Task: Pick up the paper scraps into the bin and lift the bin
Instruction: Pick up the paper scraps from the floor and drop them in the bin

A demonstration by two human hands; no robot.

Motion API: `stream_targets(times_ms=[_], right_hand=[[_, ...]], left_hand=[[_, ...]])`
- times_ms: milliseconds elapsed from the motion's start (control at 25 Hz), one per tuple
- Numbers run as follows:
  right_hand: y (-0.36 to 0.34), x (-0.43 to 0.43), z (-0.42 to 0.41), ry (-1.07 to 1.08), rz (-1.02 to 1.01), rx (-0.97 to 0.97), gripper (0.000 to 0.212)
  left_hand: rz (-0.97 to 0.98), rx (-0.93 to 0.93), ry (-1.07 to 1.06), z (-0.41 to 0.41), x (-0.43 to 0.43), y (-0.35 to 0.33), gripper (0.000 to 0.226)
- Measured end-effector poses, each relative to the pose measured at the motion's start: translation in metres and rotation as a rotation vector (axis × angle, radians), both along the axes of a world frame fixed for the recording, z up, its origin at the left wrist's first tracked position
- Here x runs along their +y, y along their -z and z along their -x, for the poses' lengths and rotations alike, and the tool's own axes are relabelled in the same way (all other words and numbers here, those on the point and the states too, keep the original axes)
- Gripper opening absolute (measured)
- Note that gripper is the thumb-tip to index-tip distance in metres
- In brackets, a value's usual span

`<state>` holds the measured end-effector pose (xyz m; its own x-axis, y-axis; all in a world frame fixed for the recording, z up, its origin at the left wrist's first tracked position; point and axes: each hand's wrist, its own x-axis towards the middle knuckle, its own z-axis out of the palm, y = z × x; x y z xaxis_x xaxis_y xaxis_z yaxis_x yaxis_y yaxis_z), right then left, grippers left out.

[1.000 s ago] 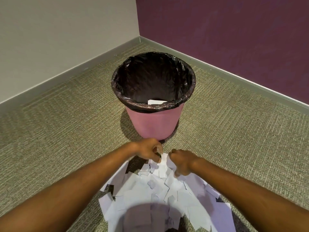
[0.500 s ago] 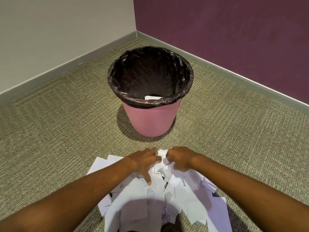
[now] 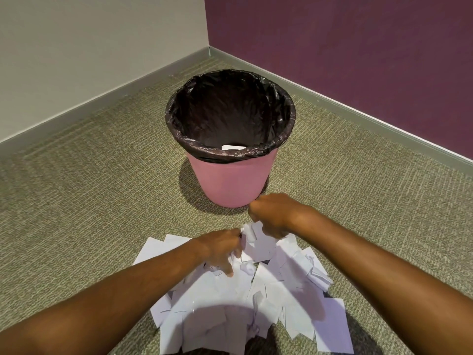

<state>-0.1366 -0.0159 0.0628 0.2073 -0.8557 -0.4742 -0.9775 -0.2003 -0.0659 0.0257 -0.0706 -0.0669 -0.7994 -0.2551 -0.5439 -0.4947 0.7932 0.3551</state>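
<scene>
Olive-green carpet floor (image 3: 89,188): carries everything. Pink plastic bin (image 3: 230,180), black-lined: upright near the corner, one white scrap (image 3: 231,147) inside. Heap of white paper scraps (image 3: 281,298): on the floor just before the bin. Right hand (image 3: 273,213): clenched on a bunch above the heap's far edge. Left hand (image 3: 222,249): fingers curled into the heap, gripping scraps. Step judged: gathering; next, carry the handfuls over the rim and release.

Paper scraps (image 3: 225,319): pile cut off by bottom edge. Pink bin (image 3: 230,180): contents mostly hidden behind near rim. Left hand (image 3: 220,249): fingertips buried among scraps, grip unclear.
</scene>
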Motion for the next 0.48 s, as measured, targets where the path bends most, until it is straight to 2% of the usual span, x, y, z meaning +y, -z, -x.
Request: stream_targets(times_ms=[40, 120, 280, 360, 440, 480], right_hand=[[-0.004, 0.0, -0.001, 0.009, 0.01, 0.005, 0.019], [-0.008, 0.001, -0.001, 0.034, 0.022, 0.002, 0.023], [-0.011, 0.002, -0.002, 0.038, 0.011, -0.015, 0.028], [-0.014, 0.004, -0.004, 0.042, -0.001, -0.016, 0.026], [-0.018, 0.004, -0.006, 0.034, -0.023, 0.004, 0.018], [-0.021, 0.004, -0.007, 0.03, -0.042, 0.02, 0.017]], left_hand=[[0.01, -0.018, -0.001, -0.001, 0.005, 0.0, 0.056], [0.09, -0.034, 0.051, -0.004, 0.017, 0.001, 0.061], [0.16, -0.05, 0.138, -0.005, 0.035, 0.008, 0.06], [0.137, -0.092, 0.134, -0.002, 0.034, 0.011, 0.049], [0.102, -0.095, 0.108, 0.001, 0.027, 0.008, 0.021], [0.08, -0.085, 0.088, 0.003, 0.023, 0.006, 0.016]])
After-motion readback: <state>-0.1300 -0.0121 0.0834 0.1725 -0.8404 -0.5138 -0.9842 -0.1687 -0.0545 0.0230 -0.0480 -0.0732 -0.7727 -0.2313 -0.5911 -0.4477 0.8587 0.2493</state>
